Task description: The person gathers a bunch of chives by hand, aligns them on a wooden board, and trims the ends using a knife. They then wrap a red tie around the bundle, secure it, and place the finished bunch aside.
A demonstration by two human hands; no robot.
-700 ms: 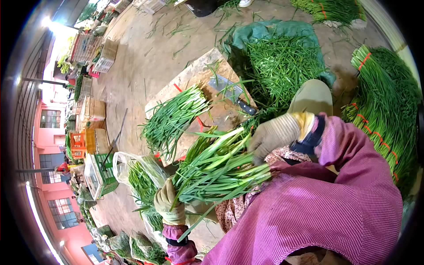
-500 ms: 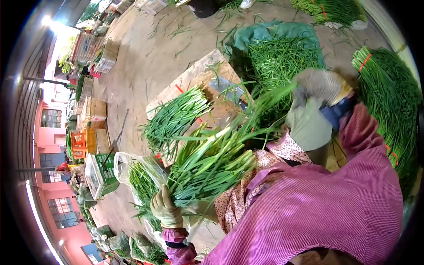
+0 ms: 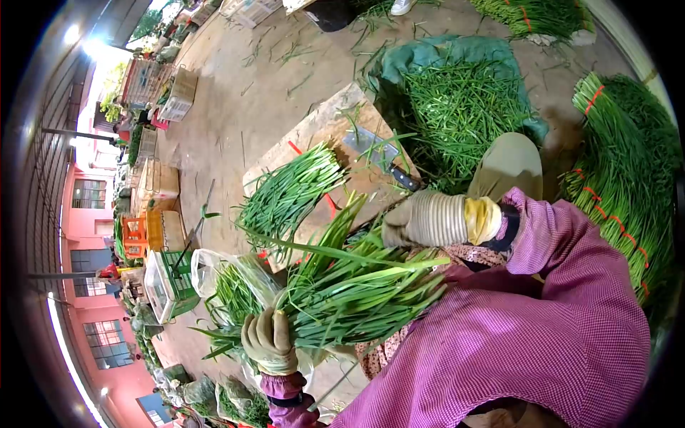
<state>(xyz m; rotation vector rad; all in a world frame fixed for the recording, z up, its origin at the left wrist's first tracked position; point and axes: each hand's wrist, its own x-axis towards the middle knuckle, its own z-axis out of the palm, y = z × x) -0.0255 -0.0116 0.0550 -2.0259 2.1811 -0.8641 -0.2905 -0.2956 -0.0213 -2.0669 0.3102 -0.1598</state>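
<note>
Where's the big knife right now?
In the head view, the knife lies on the board, just above and right of the picture's middle, between the green bundle and the leafy heap.

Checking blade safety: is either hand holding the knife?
No, the knife lies on the board, in neither the left hand nor the right hand.

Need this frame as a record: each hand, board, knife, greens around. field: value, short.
left_hand: gloved hand, holding loose greens at one end
right_hand: gloved hand, at the greens' upper side; fingertips hidden, grip unclear
board: wooden board, bearing a bundle of greens and a knife
knife: broad-bladed knife, dark handle, cut leaves across the blade
cut_greens: heap on green sheeting
bag: clear plastic bag, greens inside
stock: bundles with red-orange bands, beyond the right sleeve
</note>
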